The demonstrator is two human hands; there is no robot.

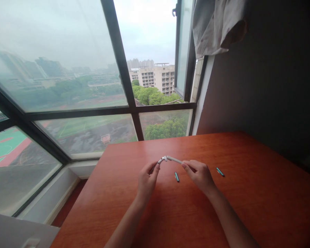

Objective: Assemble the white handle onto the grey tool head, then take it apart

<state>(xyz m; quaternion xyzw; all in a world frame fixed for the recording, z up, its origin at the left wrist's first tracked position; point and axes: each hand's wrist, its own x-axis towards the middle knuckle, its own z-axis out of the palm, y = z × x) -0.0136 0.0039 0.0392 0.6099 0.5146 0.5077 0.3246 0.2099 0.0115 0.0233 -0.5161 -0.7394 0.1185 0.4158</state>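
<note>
Above the table, my left hand (147, 175) is closed around a razor handle (161, 160), whose curved silver head end points up and to the right. My right hand (198, 173) pinches a slim grey stick (174, 159). The tip of this stick meets or nearly meets the head end of the handle; I cannot tell whether they touch. On the tabletop between my hands lies a small green and black piece (176, 177), which looks like a razor cartridge. A similar green and black piece (220, 172) rests to the right of my right hand.
The reddish-brown wooden table (191, 220) reaches to the windows. A dark window frame (93, 113) stands behind it, with one sash (184, 48) swung open. A grey cloth (212, 31) hangs at the upper right beside the dark wall (260, 86).
</note>
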